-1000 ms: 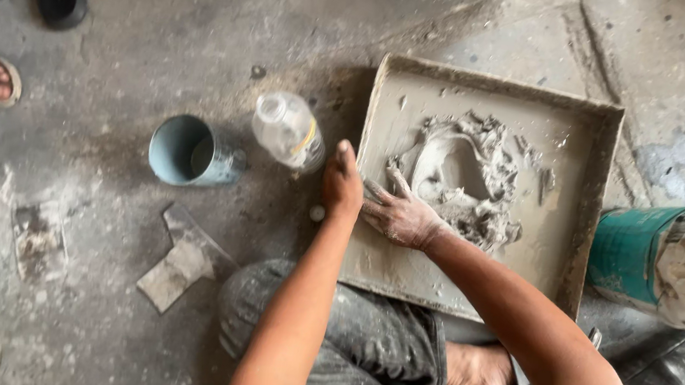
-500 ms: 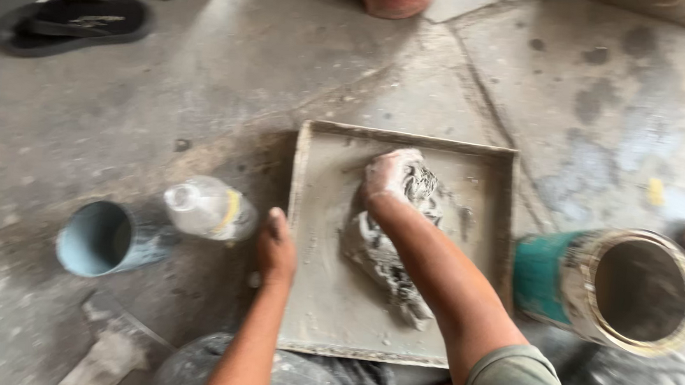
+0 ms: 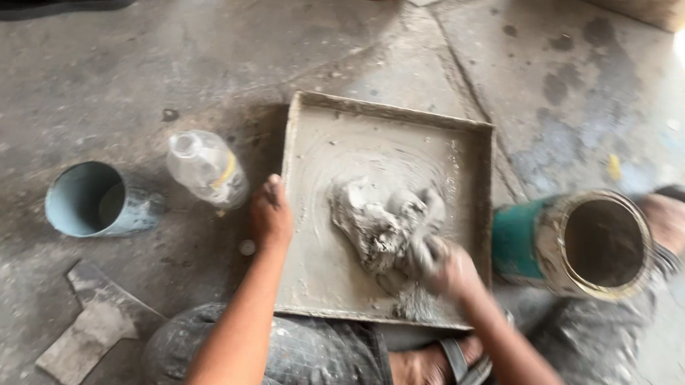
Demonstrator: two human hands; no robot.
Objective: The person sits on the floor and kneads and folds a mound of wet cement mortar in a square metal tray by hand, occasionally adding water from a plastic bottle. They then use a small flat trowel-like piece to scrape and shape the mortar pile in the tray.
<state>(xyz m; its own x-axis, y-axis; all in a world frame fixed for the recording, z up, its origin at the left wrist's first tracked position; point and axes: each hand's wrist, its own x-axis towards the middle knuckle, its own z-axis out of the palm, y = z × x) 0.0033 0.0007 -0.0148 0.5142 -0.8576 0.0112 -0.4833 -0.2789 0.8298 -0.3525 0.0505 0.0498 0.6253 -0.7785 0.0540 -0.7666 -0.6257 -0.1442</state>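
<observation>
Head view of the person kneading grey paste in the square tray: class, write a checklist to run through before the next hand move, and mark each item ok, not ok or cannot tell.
1. Left hand steadies the tray at its left rim: ok.
2. Right hand is in contact with the grey paste: ok, though motion blur hides the fingers.
3. Paste stays inside the tray walls: ok.
4. Plastic bottle lies on its side, just left of the tray; cap on or off: cannot tell.
5. Green can lies tipped, mouth toward the camera, close to the tray's right rim: not ok for elbow room.
6. Paste evenly mixed: cannot tell.
</observation>
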